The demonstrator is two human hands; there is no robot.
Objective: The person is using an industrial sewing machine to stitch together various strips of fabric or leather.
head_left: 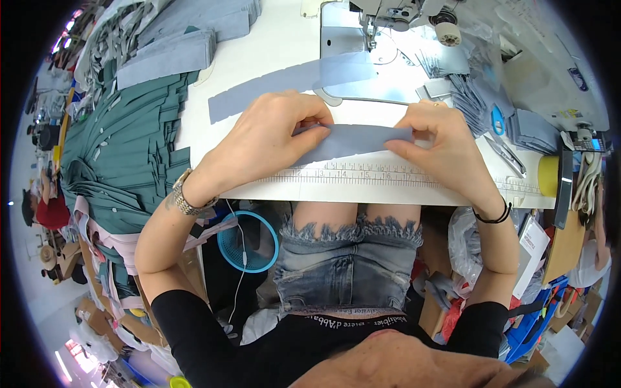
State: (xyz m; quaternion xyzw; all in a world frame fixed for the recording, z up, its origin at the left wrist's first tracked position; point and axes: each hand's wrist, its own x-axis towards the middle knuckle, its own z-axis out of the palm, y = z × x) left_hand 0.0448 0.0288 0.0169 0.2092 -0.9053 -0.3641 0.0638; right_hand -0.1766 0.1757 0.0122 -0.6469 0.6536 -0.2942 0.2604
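**While both hands grip a grey strip near the worktop's front edge, a loose one lies beyond**

The worktop point(278, 39) carries a green pile point(123, 155) along its left edge, a sewing machine point(404, 16) at its far edge, right of middle, and grey stacks point(171, 61) at its far left corner. Between the stacks and the front edge lies the loose strip point(265, 90), its right end reaching the machine's plate. The held strip point(352, 141) is nearer, just beyond the ruler point(362, 174) that follows the front edge. A cutter point(508, 155) lies near the front right corner.

If the hands pull unevenly, the held strip could stretch or skew, I judge, since its curved shape gives the two ends different angles. A loosened pinch might let a layer slip; whether it is folded or single I cannot tell.

The left hand point(275, 126) arches palm down, thumb and fingertips closed on the strip's left part, covering that end. The right hand point(440, 132) pinches the right end, thumb on the near side, index finger on the far side, barely parted by the cloth. Both elbows are bent, with the wrists near the front edge.
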